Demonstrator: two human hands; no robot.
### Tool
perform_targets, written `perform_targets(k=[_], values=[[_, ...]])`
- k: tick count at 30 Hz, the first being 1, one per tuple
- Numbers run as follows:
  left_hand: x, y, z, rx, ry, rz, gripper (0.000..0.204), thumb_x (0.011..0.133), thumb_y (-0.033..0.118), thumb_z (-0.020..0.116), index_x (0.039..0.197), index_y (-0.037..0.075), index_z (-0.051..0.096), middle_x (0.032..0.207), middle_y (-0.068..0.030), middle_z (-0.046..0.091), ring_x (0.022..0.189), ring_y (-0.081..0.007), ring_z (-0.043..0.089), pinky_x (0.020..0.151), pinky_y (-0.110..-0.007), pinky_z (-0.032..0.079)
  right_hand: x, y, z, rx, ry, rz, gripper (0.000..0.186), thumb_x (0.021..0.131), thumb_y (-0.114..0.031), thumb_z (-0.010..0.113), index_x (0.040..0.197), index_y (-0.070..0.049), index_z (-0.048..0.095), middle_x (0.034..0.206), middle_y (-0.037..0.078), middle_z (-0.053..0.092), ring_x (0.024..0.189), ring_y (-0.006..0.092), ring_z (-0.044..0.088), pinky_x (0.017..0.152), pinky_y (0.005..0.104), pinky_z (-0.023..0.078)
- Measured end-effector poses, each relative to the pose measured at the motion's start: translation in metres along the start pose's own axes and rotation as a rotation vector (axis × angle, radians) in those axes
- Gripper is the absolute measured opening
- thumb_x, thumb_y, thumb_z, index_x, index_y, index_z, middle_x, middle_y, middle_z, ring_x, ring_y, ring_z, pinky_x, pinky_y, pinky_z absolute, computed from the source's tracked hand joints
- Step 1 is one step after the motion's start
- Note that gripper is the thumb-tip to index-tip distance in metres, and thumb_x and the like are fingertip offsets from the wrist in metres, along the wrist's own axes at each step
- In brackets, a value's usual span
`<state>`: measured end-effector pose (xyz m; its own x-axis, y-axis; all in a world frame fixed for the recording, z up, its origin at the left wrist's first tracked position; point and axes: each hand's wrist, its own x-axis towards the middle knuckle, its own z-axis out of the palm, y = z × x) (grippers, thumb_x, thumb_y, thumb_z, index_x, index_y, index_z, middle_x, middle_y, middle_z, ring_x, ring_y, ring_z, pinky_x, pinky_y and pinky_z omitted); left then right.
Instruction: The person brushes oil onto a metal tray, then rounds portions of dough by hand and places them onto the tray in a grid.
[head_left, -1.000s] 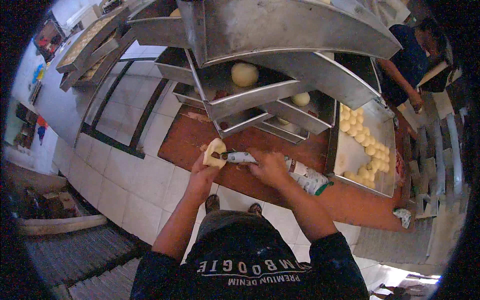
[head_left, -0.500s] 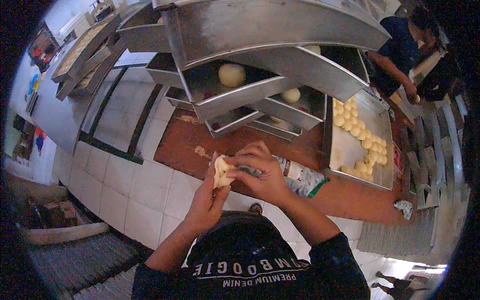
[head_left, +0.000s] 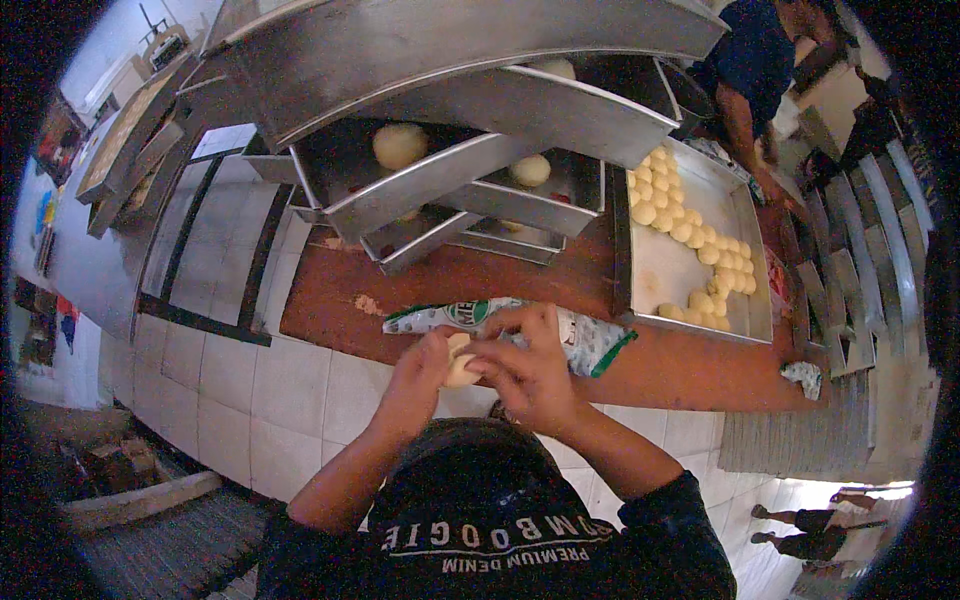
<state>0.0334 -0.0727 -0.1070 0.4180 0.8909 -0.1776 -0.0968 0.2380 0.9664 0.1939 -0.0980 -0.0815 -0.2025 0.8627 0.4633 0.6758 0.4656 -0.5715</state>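
Between both hands, in front of my chest, is a small pale piece of dough (head_left: 463, 371). My left hand (head_left: 418, 375) cups it from the left side. The fingers of my right hand (head_left: 527, 368) pinch and fold its edge from the right. Just behind my hands a white and green plastic bag (head_left: 595, 345) lies on the reddish-brown table (head_left: 480, 285). To the right, a metal tray (head_left: 655, 290) holds many small pale dough balls (head_left: 688, 232). Any filling inside the piece in my hands is hidden by my fingers.
Deep metal trays (head_left: 420, 200) are stacked crosswise ahead, with larger dough balls (head_left: 400, 147) inside. Another person (head_left: 745, 70) works at the far right beside the table. More trays (head_left: 130, 150) stand at the far left. A metal rack (head_left: 850, 290) is at the right.
The dough has gone from a flattened, open piece to a more closed, rounded one as my fingers draw in its edge. My view has shifted, and the other person's arm has moved lower.
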Motion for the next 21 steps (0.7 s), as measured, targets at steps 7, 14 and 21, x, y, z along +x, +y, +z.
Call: perform_targets(k=[7,14,21], values=[[-0.003,0.011,0.002,0.009,-0.035,0.013,0.039,0.092,0.037,0.038,0.103,0.001,0.051,0.094,-0.0054,0.054,0.086,-0.0138,0.051,0.077,-0.027,0.039,-0.003,0.010,0.011,0.369,0.002,0.292,0.015,0.073,-0.011,0.066,0.087,-0.009,0.065,0.094,0.007,0.049,0.094,0.0236,0.046,0.086,0.0330,0.035],[-0.009,0.013,-0.001,-0.053,0.023,-0.182,0.035,0.091,0.036,0.042,0.102,0.004,0.053,0.091,-0.0048,0.055,0.085,-0.0121,0.051,0.076,-0.026,0.040,0.002,0.003,0.004,0.205,-0.041,0.083,0.019,0.074,-0.011,0.064,0.093,-0.010,0.066,0.096,0.007,0.050,0.091,0.0223,0.047,0.083,0.0320,0.036],[-0.006,0.010,0.000,-0.153,-0.026,-0.045,0.043,0.091,0.043,0.039,0.099,0.003,0.055,0.091,-0.0044,0.056,0.083,-0.0110,0.050,0.076,-0.026,0.040,-0.001,0.003,0.014,0.451,-0.013,0.268,0.016,0.075,-0.015,0.066,0.089,-0.007,0.065,0.094,0.006,0.051,0.092,0.0196,0.048,0.082,0.0306,0.037]])
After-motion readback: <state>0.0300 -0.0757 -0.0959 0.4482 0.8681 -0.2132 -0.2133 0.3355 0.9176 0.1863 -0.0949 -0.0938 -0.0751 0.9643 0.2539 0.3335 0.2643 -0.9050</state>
